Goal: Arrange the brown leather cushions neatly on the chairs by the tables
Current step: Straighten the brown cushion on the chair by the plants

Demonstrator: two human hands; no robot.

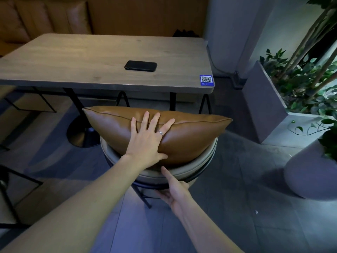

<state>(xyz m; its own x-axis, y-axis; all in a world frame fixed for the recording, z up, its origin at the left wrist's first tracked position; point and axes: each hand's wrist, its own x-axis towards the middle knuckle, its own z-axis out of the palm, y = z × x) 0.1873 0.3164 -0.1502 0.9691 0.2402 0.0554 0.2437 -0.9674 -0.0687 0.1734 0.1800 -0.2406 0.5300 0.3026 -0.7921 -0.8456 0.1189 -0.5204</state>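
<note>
A brown leather cushion (pixel 191 132) stands on its edge inside a round grey chair (pixel 182 170), leaning against the curved backrest near me. My left hand (pixel 147 139) lies flat on the cushion's near face, fingers spread, a ring on one finger. My right hand (pixel 173 189) is at the chair's back rim, thumb on top of the padded edge and fingers under it. The chair faces a wooden table (pixel 73 57).
A black phone (pixel 140 66) and a blue QR sticker (pixel 206 80) lie on the table. More brown cushions (pixel 36 21) line a bench behind it. A grey planter (pixel 264 99) with leafy plants stands at the right, and a round grey pot (pixel 310 172). Black chair frames (pixel 11 179) stand at the left.
</note>
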